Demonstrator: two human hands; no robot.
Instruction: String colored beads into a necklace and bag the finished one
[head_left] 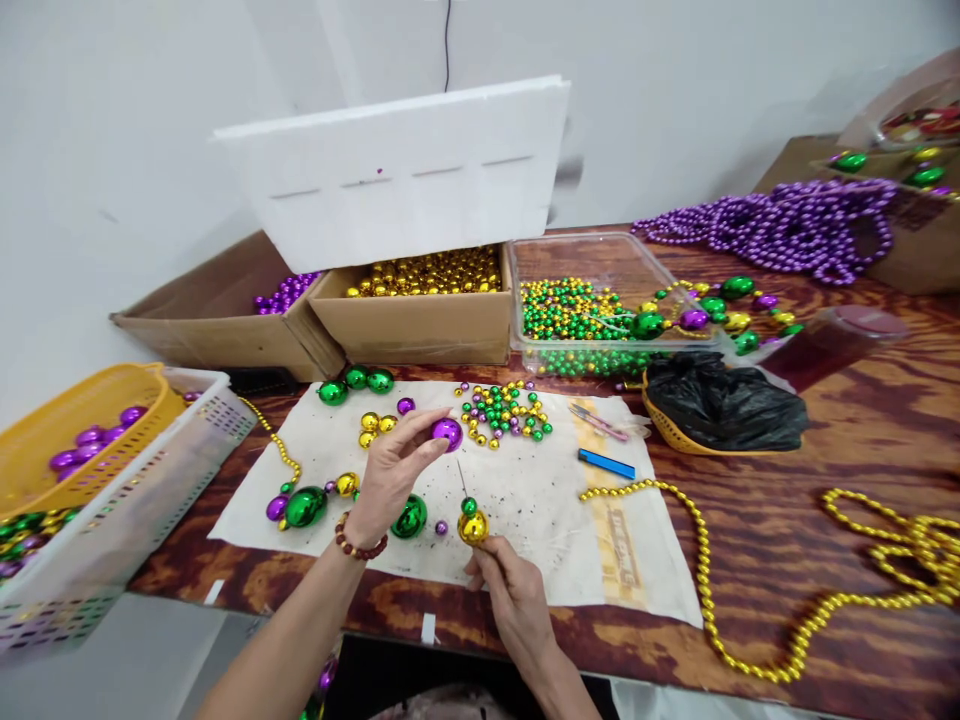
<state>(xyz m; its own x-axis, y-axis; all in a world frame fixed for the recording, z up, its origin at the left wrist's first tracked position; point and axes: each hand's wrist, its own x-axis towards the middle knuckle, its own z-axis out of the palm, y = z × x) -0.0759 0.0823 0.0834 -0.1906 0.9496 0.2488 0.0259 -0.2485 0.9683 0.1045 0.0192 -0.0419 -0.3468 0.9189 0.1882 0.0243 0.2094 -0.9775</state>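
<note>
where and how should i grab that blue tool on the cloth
Probably across its middle, thumb and finger on the long edges, coming straight down: the blue tool lies flat, long and narrow, with the pink-handled tool beyond it and the gold bead strand close on the near side, so above looks freest.

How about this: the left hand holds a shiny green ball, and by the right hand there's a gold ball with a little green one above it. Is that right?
No: in the head view, the left hand holds a shiny purple ball. The gold ball and little green one are right.
</note>
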